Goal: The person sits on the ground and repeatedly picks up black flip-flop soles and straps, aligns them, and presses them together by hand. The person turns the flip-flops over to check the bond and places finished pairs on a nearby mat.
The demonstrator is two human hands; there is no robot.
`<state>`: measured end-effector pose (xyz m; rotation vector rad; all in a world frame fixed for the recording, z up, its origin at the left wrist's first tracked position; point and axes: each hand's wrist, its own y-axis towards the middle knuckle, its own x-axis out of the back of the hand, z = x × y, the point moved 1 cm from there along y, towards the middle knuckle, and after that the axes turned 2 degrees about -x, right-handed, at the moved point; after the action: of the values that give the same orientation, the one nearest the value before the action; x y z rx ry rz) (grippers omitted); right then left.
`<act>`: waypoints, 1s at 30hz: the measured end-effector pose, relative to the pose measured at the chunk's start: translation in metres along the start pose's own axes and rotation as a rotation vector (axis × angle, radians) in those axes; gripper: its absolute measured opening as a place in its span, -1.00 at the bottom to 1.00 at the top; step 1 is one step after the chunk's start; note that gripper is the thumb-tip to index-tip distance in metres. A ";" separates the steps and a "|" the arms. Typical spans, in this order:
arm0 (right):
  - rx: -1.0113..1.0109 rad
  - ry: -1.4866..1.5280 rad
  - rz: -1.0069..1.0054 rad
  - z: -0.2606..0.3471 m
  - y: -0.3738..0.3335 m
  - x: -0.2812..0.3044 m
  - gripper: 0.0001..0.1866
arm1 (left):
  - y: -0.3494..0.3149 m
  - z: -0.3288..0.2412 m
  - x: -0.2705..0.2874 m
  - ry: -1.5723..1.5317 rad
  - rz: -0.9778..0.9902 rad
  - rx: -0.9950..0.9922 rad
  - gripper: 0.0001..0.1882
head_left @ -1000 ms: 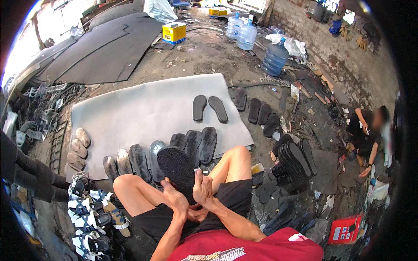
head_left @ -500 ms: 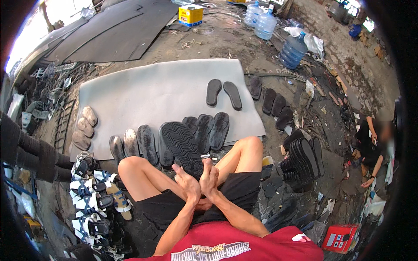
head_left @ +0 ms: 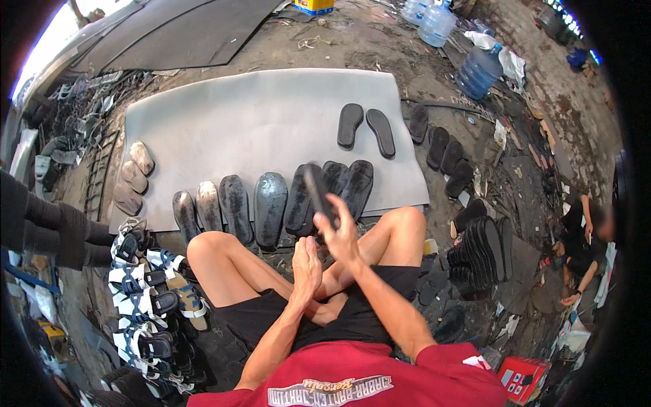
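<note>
A dark shoe sole (head_left: 317, 191), turned nearly edge-on and blurred, is gripped in my right hand (head_left: 340, 237) above the near row of soles. Just left of it my left hand (head_left: 307, 268) is raised, fingers stretched up side by side and holding nothing that I can see. Beyond my knees, along the near edge of a grey sheet (head_left: 224, 122), lie several dark soles, among them a shiny one (head_left: 270, 203) and a dull one (head_left: 235, 209). Farther right on the sheet rests a pair of black soles (head_left: 350, 127).
Strapped sandals (head_left: 146, 298) are heaped at my left. Stacked black soles (head_left: 475, 251) stand right of my knee; more dark soles (head_left: 447, 152) lie beyond. Pale sole-shaped pieces (head_left: 134, 176) sit on the sheet's left side. Water jugs (head_left: 480, 71) stand far right. A person (head_left: 584, 237) sits at right.
The sole was held in both hands with its ridged face showing; now only my right hand has it, tilted edge-on and farther right. My left hand has come off it.
</note>
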<state>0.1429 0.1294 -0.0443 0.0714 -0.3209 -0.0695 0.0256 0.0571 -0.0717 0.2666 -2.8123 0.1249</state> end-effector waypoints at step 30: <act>-0.528 -0.029 -0.515 -0.091 0.058 0.038 -0.26 | -0.012 0.000 -0.013 -0.033 0.028 -0.075 -0.42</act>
<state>0.2114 0.1893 -0.1143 -0.3739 -0.2985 -0.6624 0.0397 0.0478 -0.0750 0.2138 -2.8470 0.0214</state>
